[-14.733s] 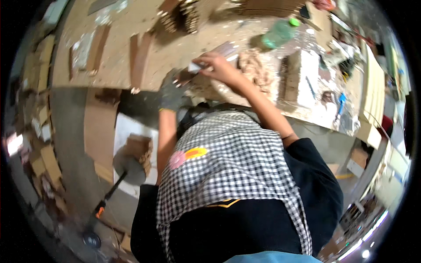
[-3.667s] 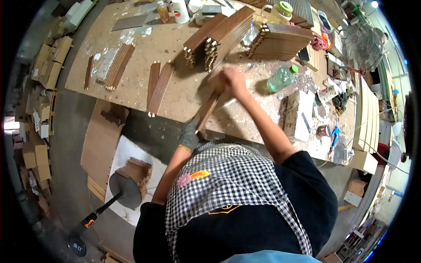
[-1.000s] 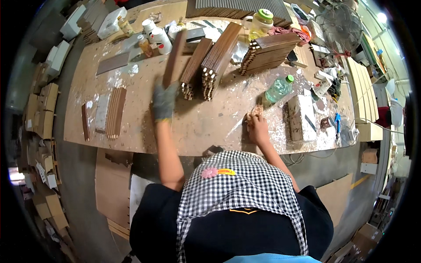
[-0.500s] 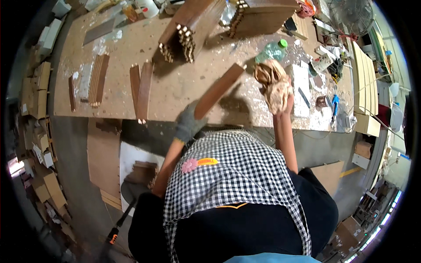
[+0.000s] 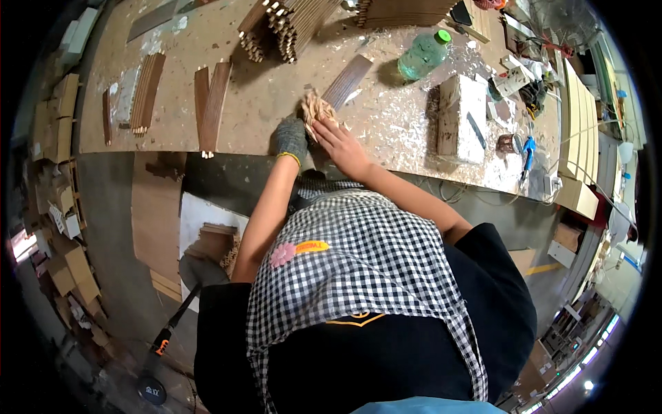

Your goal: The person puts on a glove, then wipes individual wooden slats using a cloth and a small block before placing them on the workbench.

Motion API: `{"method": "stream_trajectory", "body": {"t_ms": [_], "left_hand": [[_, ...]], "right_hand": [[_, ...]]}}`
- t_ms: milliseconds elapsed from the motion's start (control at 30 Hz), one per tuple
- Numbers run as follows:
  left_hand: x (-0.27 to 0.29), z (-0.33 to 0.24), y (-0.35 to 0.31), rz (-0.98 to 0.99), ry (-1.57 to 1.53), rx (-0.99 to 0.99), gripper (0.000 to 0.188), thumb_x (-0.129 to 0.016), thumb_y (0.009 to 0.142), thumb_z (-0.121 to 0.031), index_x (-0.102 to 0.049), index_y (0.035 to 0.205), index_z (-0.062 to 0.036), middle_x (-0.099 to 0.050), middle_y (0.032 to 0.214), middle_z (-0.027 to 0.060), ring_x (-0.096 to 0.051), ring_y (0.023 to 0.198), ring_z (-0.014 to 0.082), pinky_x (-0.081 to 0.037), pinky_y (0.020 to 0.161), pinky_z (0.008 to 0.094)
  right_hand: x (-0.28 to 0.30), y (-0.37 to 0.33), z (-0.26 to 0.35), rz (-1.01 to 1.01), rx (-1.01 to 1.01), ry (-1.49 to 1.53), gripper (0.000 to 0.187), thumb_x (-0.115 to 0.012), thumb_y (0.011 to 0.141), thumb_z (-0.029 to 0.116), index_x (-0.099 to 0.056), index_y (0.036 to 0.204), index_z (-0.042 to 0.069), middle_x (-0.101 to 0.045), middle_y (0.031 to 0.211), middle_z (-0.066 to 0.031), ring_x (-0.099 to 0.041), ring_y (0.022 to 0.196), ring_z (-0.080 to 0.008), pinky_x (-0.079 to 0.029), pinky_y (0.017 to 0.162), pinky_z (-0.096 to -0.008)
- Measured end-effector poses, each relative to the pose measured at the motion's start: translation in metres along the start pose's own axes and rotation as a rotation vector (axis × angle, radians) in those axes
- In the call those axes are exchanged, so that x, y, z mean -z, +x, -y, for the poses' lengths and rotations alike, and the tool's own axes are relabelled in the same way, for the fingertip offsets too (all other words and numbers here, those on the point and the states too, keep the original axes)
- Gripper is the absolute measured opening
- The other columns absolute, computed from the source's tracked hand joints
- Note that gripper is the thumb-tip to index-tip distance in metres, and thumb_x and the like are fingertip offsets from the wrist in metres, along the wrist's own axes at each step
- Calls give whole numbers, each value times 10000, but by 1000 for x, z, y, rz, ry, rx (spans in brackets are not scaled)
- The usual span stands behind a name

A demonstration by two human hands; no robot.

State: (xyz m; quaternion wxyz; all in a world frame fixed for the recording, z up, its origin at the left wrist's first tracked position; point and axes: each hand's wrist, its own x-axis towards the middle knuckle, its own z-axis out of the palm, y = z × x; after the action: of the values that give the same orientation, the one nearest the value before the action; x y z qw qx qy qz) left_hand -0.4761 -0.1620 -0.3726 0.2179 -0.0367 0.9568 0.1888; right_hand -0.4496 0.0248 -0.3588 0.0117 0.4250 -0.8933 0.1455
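Observation:
A brown wooden slat lies slanted on the worktable, its far end pointing right. My left hand, in a grey knit glove, is closed at the slat's near end; its fingertips are partly hidden by a crumpled tan cloth. Bare and bent over the cloth, my right hand presses it onto the slat. The middle stretch of the slat is covered by cloth and fingers. A pale glossy patch shows on the slat's exposed part.
Stacked slats stand at the back, with loose slats and a row of slats at left. To the right are a green-capped bottle, a paint-spattered white block and a blue-handled tool. The table's front edge is close to me.
The slat has gone from being held raised to lying on the table. My right hand has brought the cloth leftward from beside the bottle onto the slat. The view has shifted slightly.

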Motion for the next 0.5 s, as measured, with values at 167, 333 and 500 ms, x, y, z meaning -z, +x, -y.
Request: {"method": "stream_trajectory", "body": {"t_ms": [167,333,500], "left_hand": [[-35,3,9,-248,-770,-32,325,-633,888,-267,-685,1093,-21,-687,1101,223,-667,979,382,-540,834,419],[-40,-1,18,-158,-1193,106,339,-509,948,-182,-688,1169,1,-699,1160,185,-679,994,288,-518,874,364],[-54,4,27,-274,-672,-165,348,-648,861,-245,-681,1154,-59,-691,1131,173,-663,1011,344,-535,858,391]], "right_hand": [[0,8,-76,-14,-275,-147,617,-553,870,133,-416,1459,8,-342,1581,-110,-321,1458,-286,-371,1126,-381],[-3,-5,-27,156,-90,-411,596,-562,866,141,-462,1444,35,-394,1546,-97,-342,1441,-296,-454,1032,-401],[-2,-12,-66,106,-299,-338,666,-558,913,237,-362,1526,64,-328,1598,-83,-282,1478,-285,-395,1082,-392]]}}
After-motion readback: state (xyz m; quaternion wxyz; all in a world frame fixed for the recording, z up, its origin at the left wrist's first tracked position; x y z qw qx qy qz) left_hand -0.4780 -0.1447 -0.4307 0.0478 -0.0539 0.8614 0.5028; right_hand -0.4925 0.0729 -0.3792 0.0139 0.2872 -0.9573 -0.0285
